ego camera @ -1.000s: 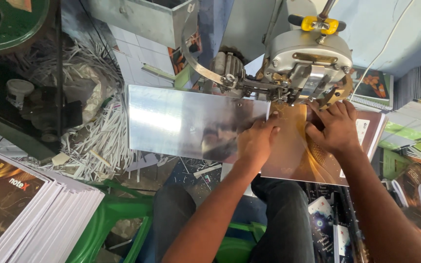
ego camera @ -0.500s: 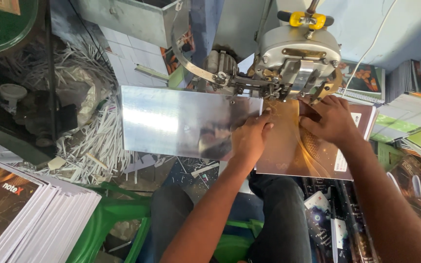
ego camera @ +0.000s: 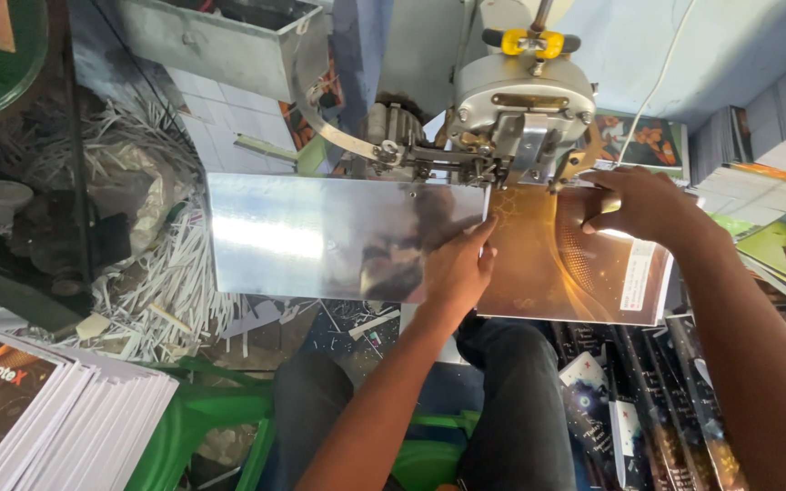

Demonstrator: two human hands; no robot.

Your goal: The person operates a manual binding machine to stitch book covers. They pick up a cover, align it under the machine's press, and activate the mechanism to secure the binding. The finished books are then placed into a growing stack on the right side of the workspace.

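Shifted rightward since earlier, right hand (ego camera: 643, 205) presses flat on orange-brown booklet (ego camera: 561, 268) under stitching machine head (ego camera: 520, 118); left hand (ego camera: 457, 268), fingers extended, steadies booklet's edge against shiny metal table (ego camera: 320, 236), neither hand gripping.

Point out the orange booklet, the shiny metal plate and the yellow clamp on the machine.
orange booklet (ego camera: 552, 273): head view, middle of its cover.
shiny metal plate (ego camera: 320, 236): head view, flat middle.
yellow clamp (ego camera: 522, 41): head view, its centre.
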